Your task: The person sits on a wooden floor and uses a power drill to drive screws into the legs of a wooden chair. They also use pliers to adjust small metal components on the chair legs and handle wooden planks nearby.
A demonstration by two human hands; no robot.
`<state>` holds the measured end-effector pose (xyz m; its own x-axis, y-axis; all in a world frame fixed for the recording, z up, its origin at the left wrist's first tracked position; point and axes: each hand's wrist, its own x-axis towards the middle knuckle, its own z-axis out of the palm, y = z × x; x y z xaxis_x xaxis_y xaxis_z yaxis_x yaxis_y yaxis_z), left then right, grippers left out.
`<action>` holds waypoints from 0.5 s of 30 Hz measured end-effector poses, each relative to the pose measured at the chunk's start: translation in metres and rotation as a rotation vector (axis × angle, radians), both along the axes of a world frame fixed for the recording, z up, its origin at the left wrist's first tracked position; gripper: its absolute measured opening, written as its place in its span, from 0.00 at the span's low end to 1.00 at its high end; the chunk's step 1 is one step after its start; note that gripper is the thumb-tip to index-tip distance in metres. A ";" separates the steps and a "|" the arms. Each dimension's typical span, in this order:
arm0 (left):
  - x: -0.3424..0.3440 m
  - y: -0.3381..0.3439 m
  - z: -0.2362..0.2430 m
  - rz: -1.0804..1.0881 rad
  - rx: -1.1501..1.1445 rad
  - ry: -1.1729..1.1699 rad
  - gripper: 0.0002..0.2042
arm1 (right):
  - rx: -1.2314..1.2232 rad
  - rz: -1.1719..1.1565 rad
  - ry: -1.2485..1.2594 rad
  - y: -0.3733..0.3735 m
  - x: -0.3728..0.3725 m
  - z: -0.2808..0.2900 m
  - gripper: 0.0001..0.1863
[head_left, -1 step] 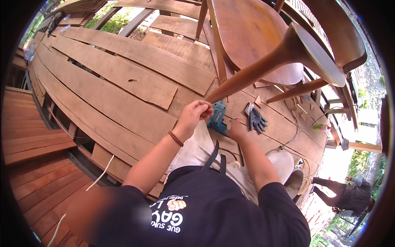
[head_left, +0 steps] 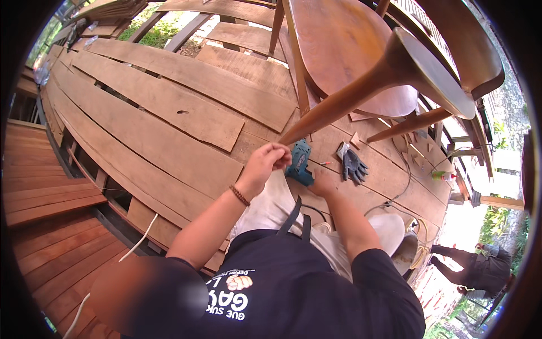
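My left hand [head_left: 268, 166], a beaded bracelet on its wrist, has fingers pinched just below the narrow end of a tapered wooden leg [head_left: 339, 101] with a flared top; whatever they hold is too small to make out. Under that end lies a teal power drill [head_left: 299, 161]. My right hand [head_left: 322, 182] is low beside the drill's handle, its fingertips indistinct against the boards. A small red-tipped tool [head_left: 326, 163] shows just above it. A grey-black glove [head_left: 353, 166] lies to the right. Behind the leg stands a wooden chair seat [head_left: 333, 39].
Loose planks [head_left: 158, 118] with gaps cover the deck. Red-brown steps [head_left: 56, 254] and a white cable [head_left: 138, 243] are at left. Wood scraps, cables and a green bottle [head_left: 442, 175] lie right. A person [head_left: 480, 268] in dark clothes is at far right.
My left hand has dropped very slightly from the leg's end. My right hand has shifted only a little; the rest looks the same.
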<state>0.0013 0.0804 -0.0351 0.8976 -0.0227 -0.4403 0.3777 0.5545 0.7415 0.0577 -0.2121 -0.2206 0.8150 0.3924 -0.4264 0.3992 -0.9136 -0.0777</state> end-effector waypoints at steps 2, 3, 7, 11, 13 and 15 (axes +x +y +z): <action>-0.024 0.000 0.000 -0.023 -0.002 0.031 0.10 | 0.022 0.013 -0.132 -0.003 -0.034 -0.036 0.48; -0.034 -0.001 0.000 -0.046 0.039 0.085 0.09 | 0.049 0.010 -0.205 0.004 -0.034 -0.047 0.51; -0.079 0.005 -0.014 -0.036 0.145 0.272 0.10 | 0.091 -0.102 0.099 0.041 -0.026 0.004 0.51; -0.051 -0.012 -0.037 0.003 0.221 0.265 0.11 | 0.201 -0.028 0.070 0.022 0.001 0.055 0.44; -0.026 -0.026 -0.052 0.019 0.229 0.264 0.14 | 0.221 0.096 0.000 0.000 -0.007 0.107 0.43; 0.002 -0.043 -0.068 -0.042 0.054 0.288 0.16 | 0.266 0.179 -0.050 -0.024 -0.019 0.157 0.44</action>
<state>0.0038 0.0376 -0.1029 0.7343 -0.0269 -0.6783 0.5988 0.4965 0.6285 0.0383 -0.2363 -0.0640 0.7407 0.6233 -0.2507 0.5607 -0.7791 -0.2803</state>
